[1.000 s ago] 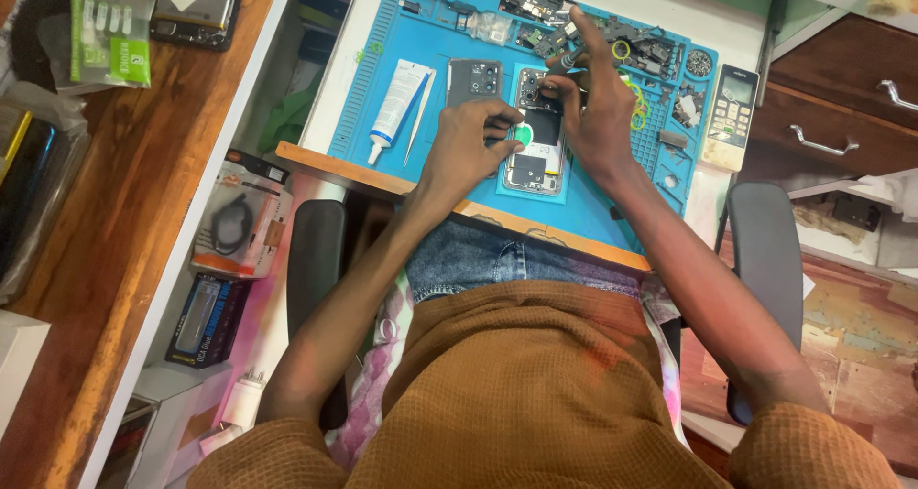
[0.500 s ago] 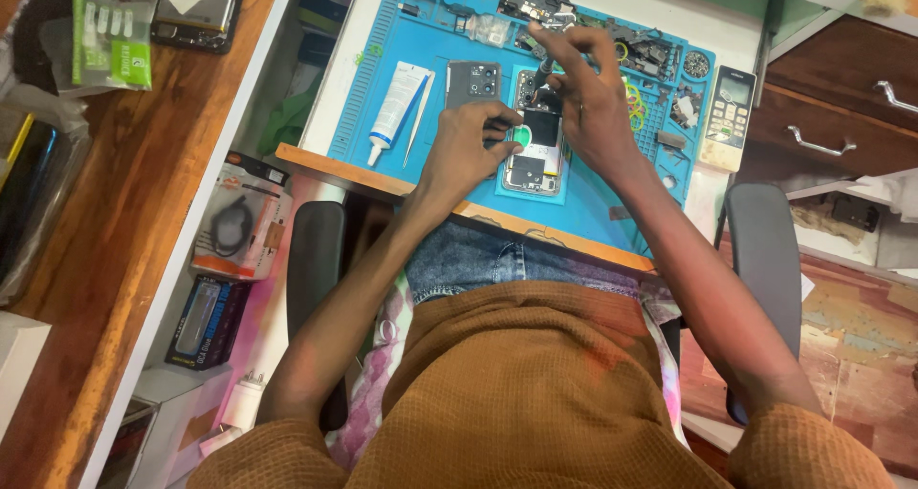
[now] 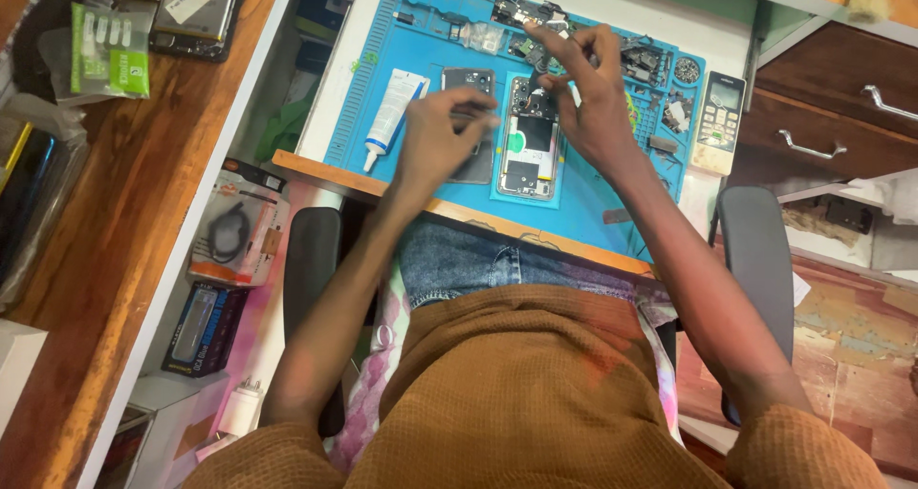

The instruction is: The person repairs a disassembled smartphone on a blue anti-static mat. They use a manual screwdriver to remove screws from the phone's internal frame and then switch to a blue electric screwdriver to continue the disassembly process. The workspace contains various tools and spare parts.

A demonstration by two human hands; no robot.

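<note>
The opened phone (image 3: 528,151) is lying face down on the blue work mat (image 3: 612,212), in the middle of the desk just ahead of you, with its insides showing. Your right hand (image 3: 588,102) is hovering over the phone's top end, fingers curled and pinched together as if gripping something small; what sits between the fingertips is too small to tell. Your left hand (image 3: 442,135) is closing around a thin dark tool (image 3: 475,118), its tip pointing across toward the phone, and the hand is resting above the dark back cover (image 3: 470,126) that lies just beside the phone on the left.

You are working at the upper edge of the phone, so keep both wrists low and braced on the mat while you are easing the tool in. Keep the tip flat and shallow; the parts inside look delicate, and a slip could scratch them. Hold the small piece lightly with the right fingers rather than squeezing it.

Further out, a white glue tube (image 3: 390,116) is lying near your left hand, loose phone parts (image 3: 535,16) are heaped along the mat's far edge, and a small keypad phone (image 3: 717,116) is sitting at the right rim.
</note>
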